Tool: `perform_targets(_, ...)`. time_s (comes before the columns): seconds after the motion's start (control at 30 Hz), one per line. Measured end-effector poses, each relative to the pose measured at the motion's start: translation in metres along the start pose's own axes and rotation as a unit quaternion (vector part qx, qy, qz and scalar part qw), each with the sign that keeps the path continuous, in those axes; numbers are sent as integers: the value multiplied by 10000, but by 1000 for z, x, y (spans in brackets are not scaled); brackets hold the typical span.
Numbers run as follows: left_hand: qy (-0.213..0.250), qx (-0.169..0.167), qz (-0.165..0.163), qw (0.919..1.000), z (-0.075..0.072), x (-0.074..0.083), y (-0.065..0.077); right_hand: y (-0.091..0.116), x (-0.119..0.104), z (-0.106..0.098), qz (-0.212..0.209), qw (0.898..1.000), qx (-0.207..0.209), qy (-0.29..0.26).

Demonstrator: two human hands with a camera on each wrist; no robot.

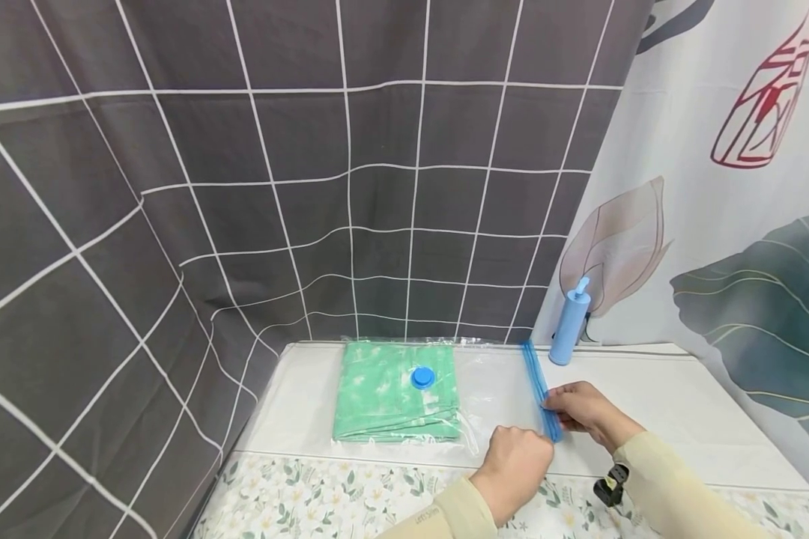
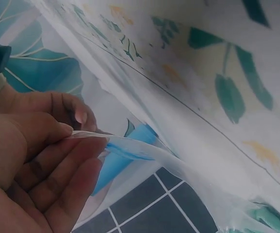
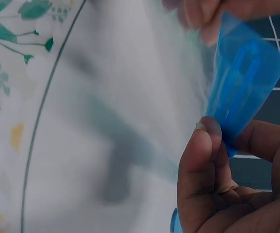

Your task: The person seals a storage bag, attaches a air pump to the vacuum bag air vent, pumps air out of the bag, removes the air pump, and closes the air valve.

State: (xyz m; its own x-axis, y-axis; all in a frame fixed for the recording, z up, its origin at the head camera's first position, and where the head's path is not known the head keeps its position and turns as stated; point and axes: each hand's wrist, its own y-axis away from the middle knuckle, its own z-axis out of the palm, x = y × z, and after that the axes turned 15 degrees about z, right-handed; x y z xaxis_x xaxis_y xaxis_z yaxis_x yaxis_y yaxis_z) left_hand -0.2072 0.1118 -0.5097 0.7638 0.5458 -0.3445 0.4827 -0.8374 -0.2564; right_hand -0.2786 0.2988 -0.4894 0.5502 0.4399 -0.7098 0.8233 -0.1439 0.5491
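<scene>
A clear vacuum storage bag (image 1: 487,382) lies on the white surface, with a folded green cloth (image 1: 384,389) inside and a round blue valve cap (image 1: 422,377) on top. Along its right end runs a blue zip strip (image 1: 535,378). My right hand (image 1: 583,408) pinches this strip between thumb and fingers toward its near end; the strip's end flares up in the right wrist view. My left hand (image 1: 515,460) is beside the strip's near corner. In the left wrist view, its thumb and forefinger pinch the edge of the clear film (image 2: 130,141).
A light blue hand pump (image 1: 569,326) stands upright at the back right, just beyond the zip strip. Floral fabric (image 1: 297,494) covers the front of the surface. Behind hangs a dark gridded curtain (image 1: 384,202), with a white leaf-patterned one (image 1: 681,247) at right.
</scene>
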Motion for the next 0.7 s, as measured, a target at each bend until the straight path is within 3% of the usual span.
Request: perform_targets(0.7, -134, 251, 209, 9994, 2, -1, 7, -31, -21, -4, -114, 9992, 323, 198)
